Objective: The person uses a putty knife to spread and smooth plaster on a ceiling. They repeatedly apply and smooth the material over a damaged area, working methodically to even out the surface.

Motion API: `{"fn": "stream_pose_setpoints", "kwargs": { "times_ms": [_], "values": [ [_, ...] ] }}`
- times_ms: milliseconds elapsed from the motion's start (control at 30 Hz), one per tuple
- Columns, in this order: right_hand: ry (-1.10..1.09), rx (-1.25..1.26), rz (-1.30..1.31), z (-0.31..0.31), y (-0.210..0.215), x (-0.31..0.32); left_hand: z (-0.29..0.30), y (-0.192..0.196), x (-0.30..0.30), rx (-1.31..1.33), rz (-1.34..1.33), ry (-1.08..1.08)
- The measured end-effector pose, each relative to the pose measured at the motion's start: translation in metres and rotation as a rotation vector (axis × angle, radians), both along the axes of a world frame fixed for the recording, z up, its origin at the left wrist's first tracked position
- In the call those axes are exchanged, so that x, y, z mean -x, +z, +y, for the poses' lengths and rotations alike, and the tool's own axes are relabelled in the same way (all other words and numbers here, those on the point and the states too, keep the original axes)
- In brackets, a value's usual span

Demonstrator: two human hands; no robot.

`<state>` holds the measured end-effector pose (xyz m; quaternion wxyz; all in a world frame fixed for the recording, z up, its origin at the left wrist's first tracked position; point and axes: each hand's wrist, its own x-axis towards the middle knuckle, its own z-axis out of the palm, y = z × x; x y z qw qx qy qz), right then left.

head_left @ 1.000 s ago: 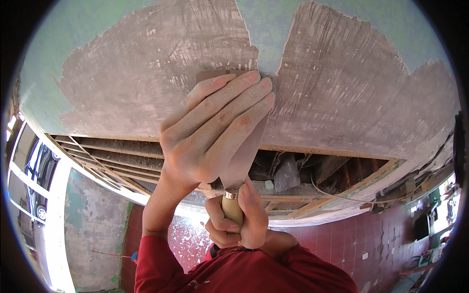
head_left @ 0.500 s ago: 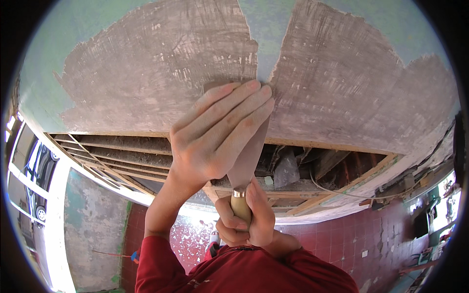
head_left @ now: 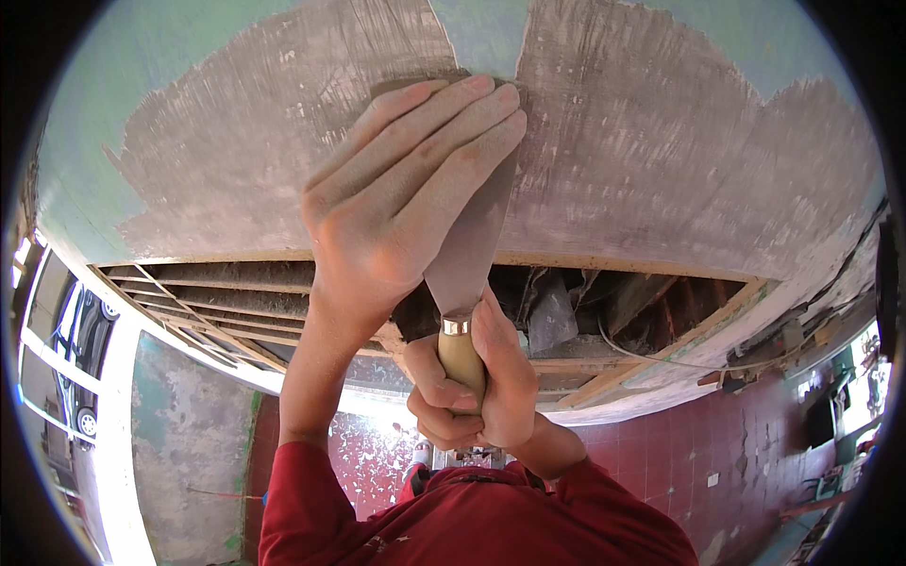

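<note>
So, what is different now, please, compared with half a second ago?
The left hand and right hand have moved the scraper toward the top of the picture, so less of the green strip shows ahead of it. Nothing was taken or let go: the left hand still lies over the blade, the right still grips the handle.

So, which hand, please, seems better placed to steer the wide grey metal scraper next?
Probably the right hand: it grips the pale yellow, rounded handle, while the left hand lies across the grey blade.
</note>
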<state>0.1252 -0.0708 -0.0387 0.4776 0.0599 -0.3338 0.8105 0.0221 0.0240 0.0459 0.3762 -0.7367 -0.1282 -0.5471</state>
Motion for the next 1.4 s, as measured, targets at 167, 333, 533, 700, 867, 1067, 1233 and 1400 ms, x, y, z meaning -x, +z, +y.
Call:
{"fn": "stream_pose_setpoints", "kwargs": {
  "times_ms": [167, 333, 533, 700, 867, 1067, 1233, 1400],
  "values": [
    [0.064, 0.108, 0.037, -0.012, -0.009, -0.006, -0.011, -0.019, -0.001, 0.097, -0.006, 0.022],
    [0.063, 0.007, -0.013, -0.002, 0.009, -0.005, -0.011, 0.007, 0.000, 0.043, -0.002, 0.026],
    [0.037, 0.006, -0.066, -0.009, -0.002, -0.008, -0.009, -0.008, -0.003, 0.041, -0.015, 0.014],
    [0.016, -0.080, -0.063, 0.002, 0.015, -0.005, -0.008, 0.014, -0.001, 0.011, 0.000, 0.009],
    [0.039, -0.045, -0.055, -0.002, 0.003, -0.010, -0.011, -0.003, -0.004, 0.079, -0.008, -0.027],
    [0.078, 0.016, 0.056, 0.002, 0.025, -0.009, -0.003, 0.029, -0.003, -0.053, 0.001, -0.047],
    [0.085, -0.026, 0.066, 0.004, 0.013, -0.014, -0.005, 0.017, -0.006, 0.019, -0.006, -0.041],
    [0.100, -0.106, 0.061, 0.008, 0.031, -0.011, -0.007, 0.033, -0.002, -0.028, -0.013, -0.013]
  ]
}}
